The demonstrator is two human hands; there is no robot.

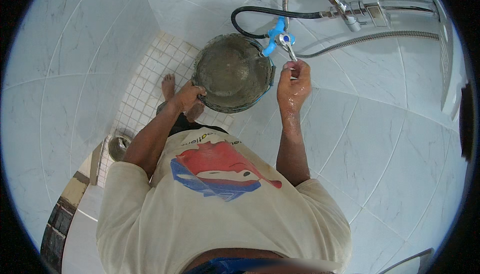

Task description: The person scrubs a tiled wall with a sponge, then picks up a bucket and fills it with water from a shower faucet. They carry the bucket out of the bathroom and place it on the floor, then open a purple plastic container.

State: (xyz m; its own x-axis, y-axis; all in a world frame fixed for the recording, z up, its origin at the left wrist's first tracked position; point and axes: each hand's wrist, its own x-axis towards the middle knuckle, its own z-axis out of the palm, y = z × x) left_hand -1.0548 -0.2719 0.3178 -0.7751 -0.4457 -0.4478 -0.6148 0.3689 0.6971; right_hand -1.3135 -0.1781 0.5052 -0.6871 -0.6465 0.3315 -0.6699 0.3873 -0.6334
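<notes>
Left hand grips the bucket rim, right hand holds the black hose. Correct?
One part is off: in the head view, the right hand is on the metal lever of the blue tap. The left hand does grip the bucket rim.

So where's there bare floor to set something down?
Bare tiled floor shows left of the bucket, bordered by the left wall and a bare foot. It's crowded at the blue tap, where the black hose, bucket rim and right hand on the silver lever bunch up. The left hand holds the bucket's left rim.
</notes>
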